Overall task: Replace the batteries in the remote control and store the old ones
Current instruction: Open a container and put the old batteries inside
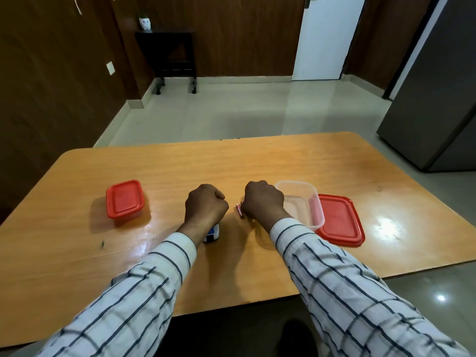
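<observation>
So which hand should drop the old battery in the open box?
Probably the right hand. It is closed on a small red battery and sits right beside the open box. The left hand is farther away and busy gripping the remote.

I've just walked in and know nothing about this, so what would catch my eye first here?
Probably the two fists at the table's middle: the left hand over a white remote, the right hand by a small red battery. Then the reds: a closed red-lidded box at left, an open clear container beside its red lid at right.
</observation>
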